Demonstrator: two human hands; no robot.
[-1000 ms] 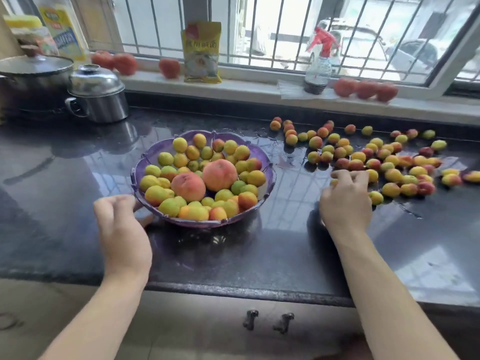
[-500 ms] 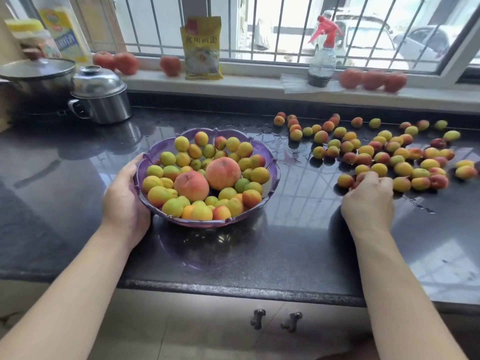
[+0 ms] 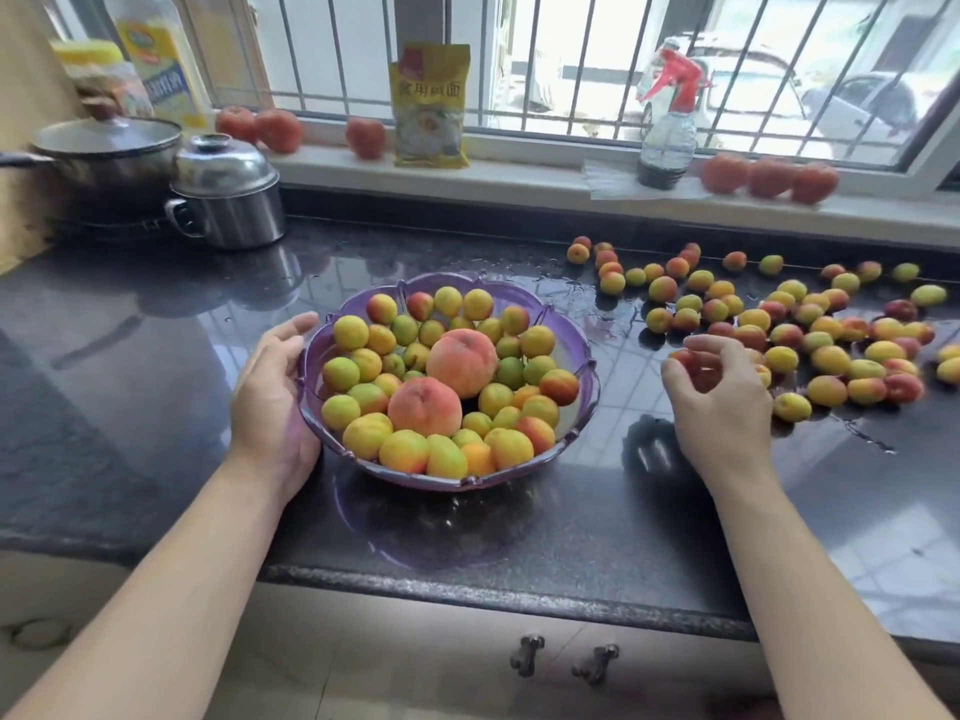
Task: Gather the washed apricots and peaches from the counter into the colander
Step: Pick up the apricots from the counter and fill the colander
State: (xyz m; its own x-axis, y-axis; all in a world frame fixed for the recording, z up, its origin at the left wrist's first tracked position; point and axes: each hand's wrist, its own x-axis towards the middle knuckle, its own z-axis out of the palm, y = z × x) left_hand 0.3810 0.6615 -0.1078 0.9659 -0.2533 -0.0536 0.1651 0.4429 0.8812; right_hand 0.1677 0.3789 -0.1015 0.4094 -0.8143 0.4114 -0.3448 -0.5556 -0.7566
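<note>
A dark, wet stone counter (image 3: 156,314) ran under a barred window. On it, in front of the person, sat a purple scalloped colander (image 3: 576,350), heaped with small yellow-green and red-blushed apricots and two larger pink-orange peaches (image 3: 462,361). Loaded like that, it would probably be heavy and could slide on the wet stone, so it was best steadied at the rim or wall. The left hand (image 3: 270,397) did just that, its fingers spread and its palm cupped against the colander's left wall.

To the right, well apart from the colander, dozens of loose apricots (image 3: 826,358) lay scattered across the counter toward the window. They looked small, round, light and damp, likely to roll or slip and soft enough to bruise, so several were best scooped in curled fingers without squeezing. The right hand (image 3: 719,392) hung at the near edge of that scatter, its fingers curled around at least one reddish apricot (image 3: 684,360).
</note>
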